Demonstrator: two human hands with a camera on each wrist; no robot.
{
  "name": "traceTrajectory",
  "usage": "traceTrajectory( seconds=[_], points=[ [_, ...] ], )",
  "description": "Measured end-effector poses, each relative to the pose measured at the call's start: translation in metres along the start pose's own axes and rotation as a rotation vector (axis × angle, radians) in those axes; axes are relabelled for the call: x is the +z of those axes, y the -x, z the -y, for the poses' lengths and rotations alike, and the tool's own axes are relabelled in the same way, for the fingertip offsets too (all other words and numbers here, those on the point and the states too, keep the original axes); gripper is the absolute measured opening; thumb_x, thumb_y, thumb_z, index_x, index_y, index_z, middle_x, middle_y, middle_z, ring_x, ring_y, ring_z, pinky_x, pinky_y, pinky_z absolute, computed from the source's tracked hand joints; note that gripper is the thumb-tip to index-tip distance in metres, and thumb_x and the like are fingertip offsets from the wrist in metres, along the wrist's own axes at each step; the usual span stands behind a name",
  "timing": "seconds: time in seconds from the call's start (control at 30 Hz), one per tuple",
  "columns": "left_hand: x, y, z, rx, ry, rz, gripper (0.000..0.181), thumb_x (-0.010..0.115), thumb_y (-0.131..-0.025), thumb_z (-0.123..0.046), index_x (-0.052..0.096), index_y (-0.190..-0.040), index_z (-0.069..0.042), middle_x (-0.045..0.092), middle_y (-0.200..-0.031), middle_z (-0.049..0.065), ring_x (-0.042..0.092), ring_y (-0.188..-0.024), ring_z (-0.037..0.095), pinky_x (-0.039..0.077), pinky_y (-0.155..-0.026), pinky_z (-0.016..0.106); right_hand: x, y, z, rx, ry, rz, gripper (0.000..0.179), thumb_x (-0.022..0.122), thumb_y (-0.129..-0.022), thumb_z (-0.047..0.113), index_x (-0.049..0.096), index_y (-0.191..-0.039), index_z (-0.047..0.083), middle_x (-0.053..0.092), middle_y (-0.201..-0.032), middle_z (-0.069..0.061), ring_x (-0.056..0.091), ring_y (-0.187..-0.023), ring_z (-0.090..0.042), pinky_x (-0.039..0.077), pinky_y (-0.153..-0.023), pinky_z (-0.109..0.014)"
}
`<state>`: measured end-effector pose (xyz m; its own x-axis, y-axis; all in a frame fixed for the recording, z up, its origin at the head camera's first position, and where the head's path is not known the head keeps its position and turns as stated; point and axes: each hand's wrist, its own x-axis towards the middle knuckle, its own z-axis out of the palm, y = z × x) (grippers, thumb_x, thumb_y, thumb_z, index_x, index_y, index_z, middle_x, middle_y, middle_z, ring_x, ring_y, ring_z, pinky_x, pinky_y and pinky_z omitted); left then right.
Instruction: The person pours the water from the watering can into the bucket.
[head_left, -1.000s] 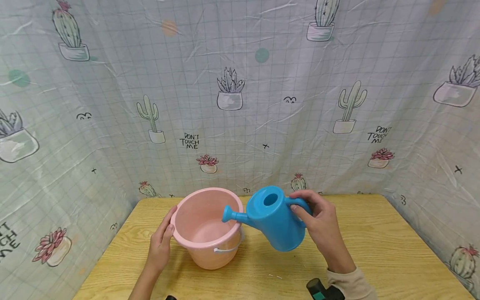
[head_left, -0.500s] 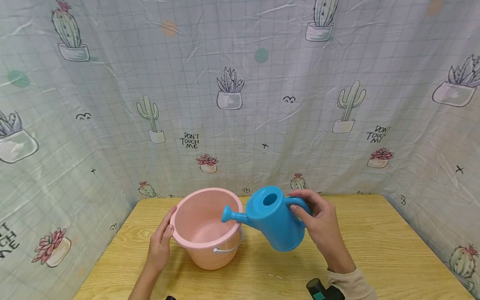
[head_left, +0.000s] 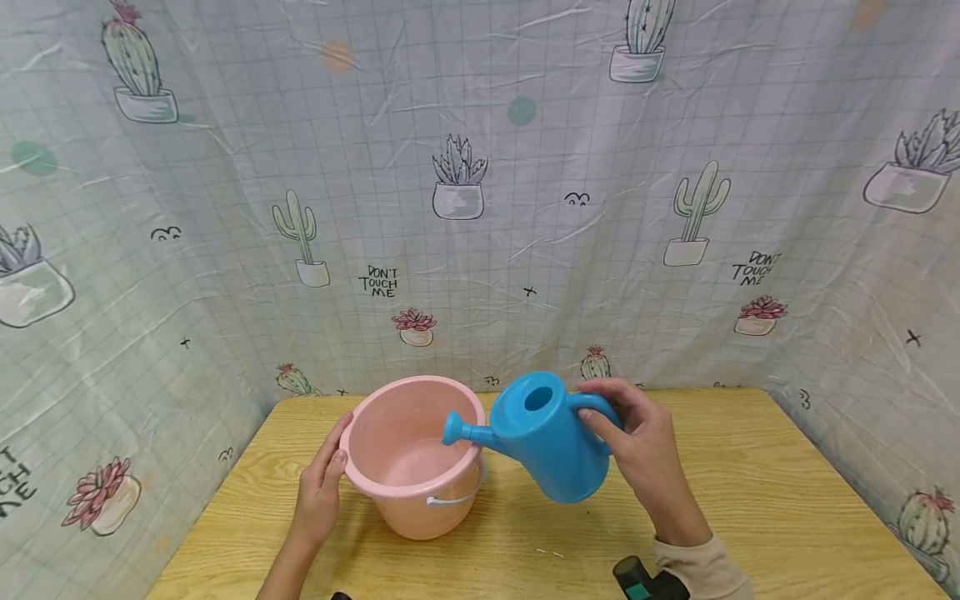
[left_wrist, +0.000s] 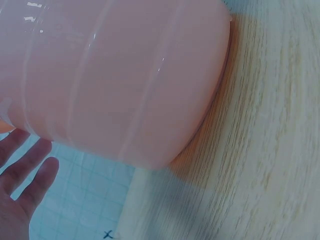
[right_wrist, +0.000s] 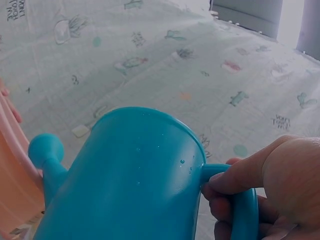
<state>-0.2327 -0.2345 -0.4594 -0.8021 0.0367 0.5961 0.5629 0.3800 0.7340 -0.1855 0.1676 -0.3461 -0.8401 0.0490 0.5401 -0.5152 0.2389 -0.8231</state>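
A pink bucket [head_left: 416, 508] stands on the table, left of the middle in the head view. My left hand [head_left: 318, 492] rests against its left side at the rim; the left wrist view shows fairly straight fingers [left_wrist: 37, 177] beside the bucket wall. A blue watering can [head_left: 558, 454] is held by its handle in my right hand [head_left: 648, 437], with thumb and fingers curled round it in the right wrist view. The can tilts left. Its spout head [head_left: 453, 427] reaches over the bucket's right rim. Droplets dot the can's side. No water stream is visible.
The wood-grain table [head_left: 750, 492] spreads to both sides. A cactus-print curtain [head_left: 525, 233] encloses it at the back and sides. The bucket's white handle [head_left: 453, 500] hangs down its front right side. Small white marks [head_left: 550, 552] lie near the front.
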Motion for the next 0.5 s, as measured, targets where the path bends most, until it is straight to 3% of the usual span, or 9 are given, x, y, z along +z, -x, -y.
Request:
traceTrajectory(
  seconds=[0.17, 0.5],
  points=[
    [0.0000, 0.0001, -0.0005, 0.002, -0.003, 0.000, 0.046, 0.034, -0.102, -0.003, 0.039, -0.148, -0.008, 0.045, -0.147, 0.019, 0.043, -0.130, -0.009, 0.037, -0.101, 0.005, 0.0000, -0.0003, -0.0002, -0.002, 0.006, -0.003, 0.026, 0.064, -0.091, 0.005, 0.064, -0.116, 0.002, 0.067, -0.110, -0.006, 0.062, -0.097, -0.004, 0.051, -0.086, -0.016],
    [0.0003, -0.0005, -0.0005, 0.004, -0.009, -0.001, 0.046, 0.034, -0.103, -0.004, 0.039, -0.148, -0.009, 0.045, -0.147, 0.018, 0.043, -0.131, -0.009, 0.036, -0.102, 0.005, -0.0005, -0.0006, 0.0003, 0.002, 0.007, -0.005, 0.027, 0.064, -0.091, 0.005, 0.063, -0.117, 0.002, 0.066, -0.110, -0.005, 0.062, -0.097, -0.004, 0.051, -0.085, -0.015]
  ],
)
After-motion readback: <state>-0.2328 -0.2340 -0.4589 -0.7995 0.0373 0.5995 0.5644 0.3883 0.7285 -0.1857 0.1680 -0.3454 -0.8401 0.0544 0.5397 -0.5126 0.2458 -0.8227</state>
